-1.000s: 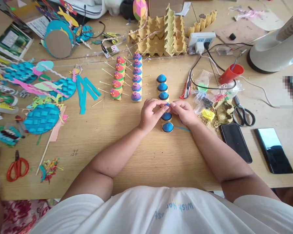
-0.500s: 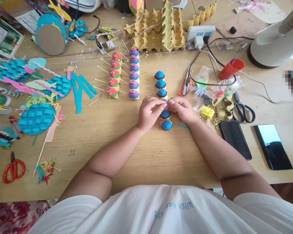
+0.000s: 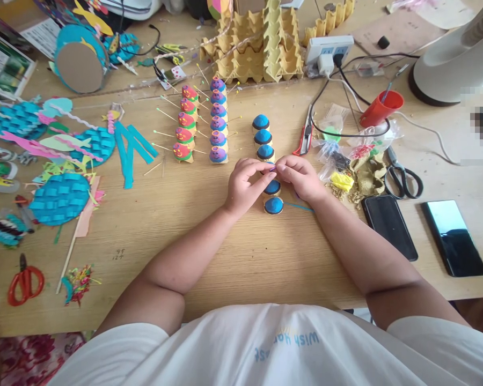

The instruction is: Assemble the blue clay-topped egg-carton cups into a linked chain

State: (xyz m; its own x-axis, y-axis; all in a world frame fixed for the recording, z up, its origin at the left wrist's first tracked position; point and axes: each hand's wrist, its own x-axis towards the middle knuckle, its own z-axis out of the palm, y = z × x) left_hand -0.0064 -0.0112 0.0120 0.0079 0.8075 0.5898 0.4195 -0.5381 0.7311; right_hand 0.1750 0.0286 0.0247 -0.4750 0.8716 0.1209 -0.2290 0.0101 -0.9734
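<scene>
A row of blue-topped egg-carton cups (image 3: 261, 122) runs down the middle of the wooden table (image 3: 209, 236). My left hand (image 3: 243, 185) and my right hand (image 3: 301, 176) meet over the fourth cup, fingertips pinched together on a small blue-purple strip at its top. That cup is mostly hidden under my fingers. Two more blue cups (image 3: 273, 205) sit just below my hands. A thin blue strip (image 3: 301, 207) lies on the table by my right wrist.
Two rows of painted cups with pins (image 3: 201, 126) stand to the left. Egg cartons (image 3: 261, 45), a power strip (image 3: 330, 49), a red cup (image 3: 380, 110), a cutter (image 3: 305, 137), black scissors (image 3: 402, 179), two phones (image 3: 422, 233), red scissors (image 3: 24, 281) and blue paper fish (image 3: 60, 197) surround them.
Both hands stay pinched at the same cup; only the fingers shift slightly. The view has drifted a little, so everything sits slightly higher and to the left in the picture.
</scene>
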